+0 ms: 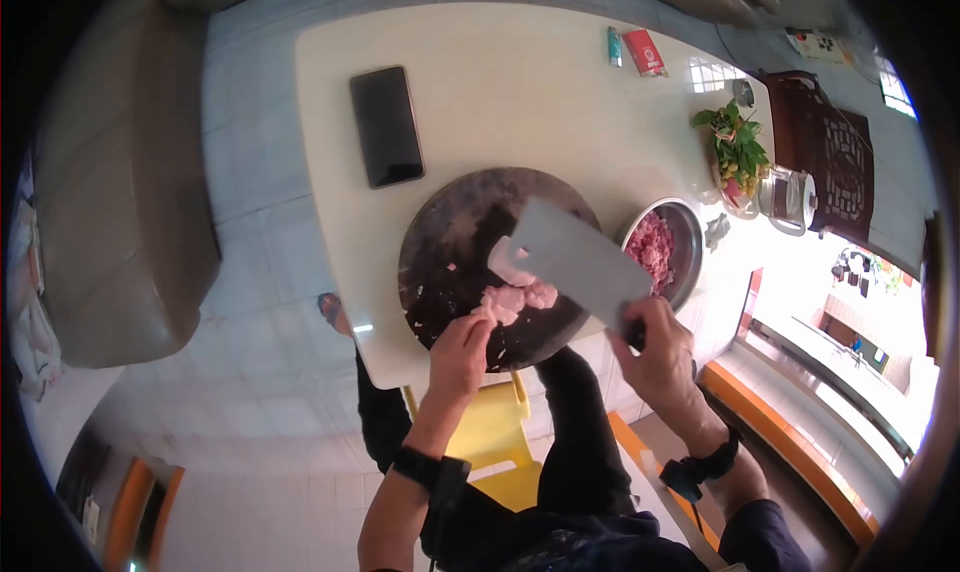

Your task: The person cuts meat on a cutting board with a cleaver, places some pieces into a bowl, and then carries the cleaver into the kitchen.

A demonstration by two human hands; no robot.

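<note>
My right hand (pixel 658 350) is closed round the dark handle of a cleaver (pixel 578 262), whose broad grey blade slants up and left over a round dark chopping board (pixel 465 207). My left hand (pixel 463 357) pinches the near end of a strip of pale pink raw meat (pixel 505 302) at the board's front. A paler chunk of meat (pixel 510 262) lies just beyond it, partly behind the blade. Small scraps dot the board. Right of the board stands a metal bowl (pixel 692 242) holding chopped red meat (pixel 651 252), partly covered by the blade's edge and my right hand.
On the white table (pixel 500 82) lie a black phone (pixel 387 127), a teal lighter (pixel 614 47) and a red packet (pixel 645 54). A leafy plant (pixel 735 142) and a glass jug (pixel 790 200) stand at the right edge. A yellow stool (pixel 490 432) is below me.
</note>
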